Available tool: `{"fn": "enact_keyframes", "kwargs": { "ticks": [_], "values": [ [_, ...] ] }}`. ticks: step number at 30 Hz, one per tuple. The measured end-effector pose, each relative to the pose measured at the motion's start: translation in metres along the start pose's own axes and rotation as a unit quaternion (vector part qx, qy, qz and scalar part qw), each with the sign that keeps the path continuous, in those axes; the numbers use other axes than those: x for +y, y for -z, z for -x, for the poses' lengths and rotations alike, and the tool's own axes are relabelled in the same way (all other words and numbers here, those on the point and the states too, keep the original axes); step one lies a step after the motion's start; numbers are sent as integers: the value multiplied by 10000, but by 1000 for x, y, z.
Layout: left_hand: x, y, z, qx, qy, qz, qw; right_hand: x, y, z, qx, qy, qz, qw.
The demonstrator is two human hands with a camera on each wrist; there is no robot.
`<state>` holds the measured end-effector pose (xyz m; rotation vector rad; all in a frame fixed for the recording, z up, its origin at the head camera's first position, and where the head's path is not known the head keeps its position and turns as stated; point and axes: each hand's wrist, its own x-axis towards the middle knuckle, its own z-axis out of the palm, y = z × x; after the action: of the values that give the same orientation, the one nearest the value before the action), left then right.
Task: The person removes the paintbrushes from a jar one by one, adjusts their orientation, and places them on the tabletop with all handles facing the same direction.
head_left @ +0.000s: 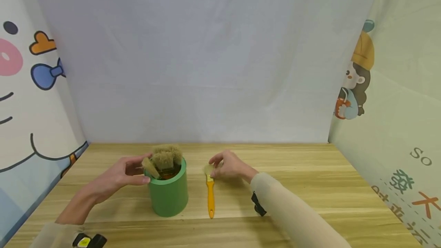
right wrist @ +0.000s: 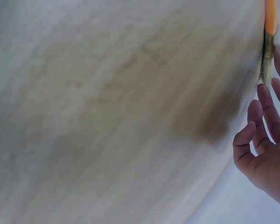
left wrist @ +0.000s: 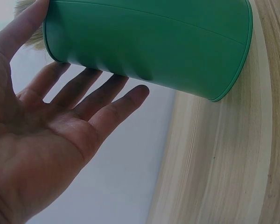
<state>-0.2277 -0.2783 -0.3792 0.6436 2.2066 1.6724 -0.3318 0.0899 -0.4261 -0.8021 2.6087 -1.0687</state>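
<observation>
On the wooden table stands a green cylindrical pot [head_left: 169, 198] with several brushes [head_left: 164, 159] in it, bristles up; their handles are mostly hidden. My left hand [head_left: 115, 173] holds the pot near its rim, the thumb in front and the fingers round the far side. In the left wrist view, fingertips touch the green wall [left wrist: 144, 42]. A flat paintbrush [head_left: 211, 198] with a yellow-orange handle lies to the right of the pot, handle toward me. My right hand [head_left: 230, 165] is at its pale bristles, fingers loosely bent and apart; contact is unclear.
The wooden table [head_left: 293, 194] stretches to the right of my right arm. A plain pale curtain [head_left: 206, 68] hangs behind the table. Printed cloths hang at both sides, one with a large cartoon figure [head_left: 31, 98] at the left.
</observation>
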Motion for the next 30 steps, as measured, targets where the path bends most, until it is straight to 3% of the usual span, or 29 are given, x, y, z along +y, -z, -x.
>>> {"fn": "enact_keyframes", "kwargs": {
  "ticks": [18,24,30],
  "values": [
    [0,-1,1,-18,-28,102,9999,-1,4,3,168,34,148,9997],
    [-1,-1,1,4,-25,98,9999,-7,14,12,372,27,-14,9993],
    [0,0,1,-15,-31,91,10000,-12,27,22,445,336,21,9984]
  ]
}}
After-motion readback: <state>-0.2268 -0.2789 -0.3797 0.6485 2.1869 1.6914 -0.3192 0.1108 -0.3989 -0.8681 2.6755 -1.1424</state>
